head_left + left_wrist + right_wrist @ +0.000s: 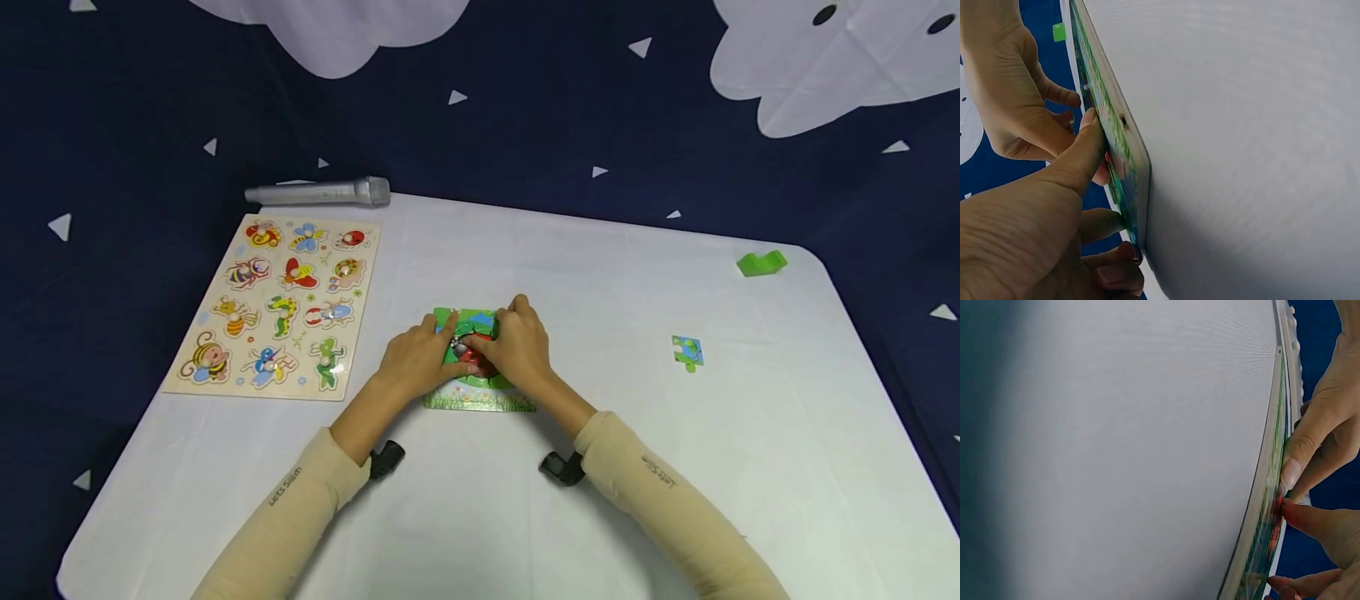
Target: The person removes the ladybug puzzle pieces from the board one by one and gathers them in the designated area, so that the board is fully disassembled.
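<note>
1 ladybug puzzle (pixel 480 395) lies flat on the white tbl (pixel 465 517), near the mid, w/ 2 hands on it. L hand (pixel 415 360) isn't holding on: its thumb & pointer are out straight & touch the puzzle. R hand (pixel 523 343) has its thumb on the red bug, but can't tell if it grips or just pushes. To the R: 1 loose puzzle pc (pixel 688 352) & 1 green block (pixel 762 263) farther back. To the L: 1 bug board (pixel 251 333) w/ 12 bugs, 4 rows of 3, & 1 gray mic (pixel 318 192) behind it
</note>
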`<state>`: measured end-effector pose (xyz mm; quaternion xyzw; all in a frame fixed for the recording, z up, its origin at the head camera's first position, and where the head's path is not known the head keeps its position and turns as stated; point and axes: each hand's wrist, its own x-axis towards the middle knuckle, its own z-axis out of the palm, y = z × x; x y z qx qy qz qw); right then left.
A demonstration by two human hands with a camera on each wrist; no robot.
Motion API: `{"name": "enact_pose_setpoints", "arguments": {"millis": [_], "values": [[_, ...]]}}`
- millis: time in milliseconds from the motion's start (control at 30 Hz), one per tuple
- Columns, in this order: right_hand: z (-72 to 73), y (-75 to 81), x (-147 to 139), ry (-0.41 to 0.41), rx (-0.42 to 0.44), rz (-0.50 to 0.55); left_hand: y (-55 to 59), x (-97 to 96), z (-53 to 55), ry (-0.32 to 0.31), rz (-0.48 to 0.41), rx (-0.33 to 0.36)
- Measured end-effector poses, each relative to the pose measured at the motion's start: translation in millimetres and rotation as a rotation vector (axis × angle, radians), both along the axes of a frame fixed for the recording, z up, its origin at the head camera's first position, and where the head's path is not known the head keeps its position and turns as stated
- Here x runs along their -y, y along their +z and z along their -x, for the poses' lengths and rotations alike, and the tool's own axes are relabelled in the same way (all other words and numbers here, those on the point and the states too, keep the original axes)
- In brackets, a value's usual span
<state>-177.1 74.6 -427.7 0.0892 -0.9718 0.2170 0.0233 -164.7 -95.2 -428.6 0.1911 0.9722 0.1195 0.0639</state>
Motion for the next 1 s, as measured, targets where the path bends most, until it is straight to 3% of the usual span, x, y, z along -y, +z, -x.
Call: {"name": "enact_pose_setpoints", "arguments": {"millis": [267,467,1000], "values": [[3.3,0.5,-2,-0.032,0.011,0.077,0.4,-0.2,-0.1,-0.001,-0.001,0.006],[5.3,12.3,-15,-0.051,-0.001,0.101,1.1,0.9,0.4,0.001,0.000,0.039],[-8.1,26.4,-119,-0.152,-0.012,0.044,3.1,0.4,-1.8,0.002,-0.036,0.047]]}}
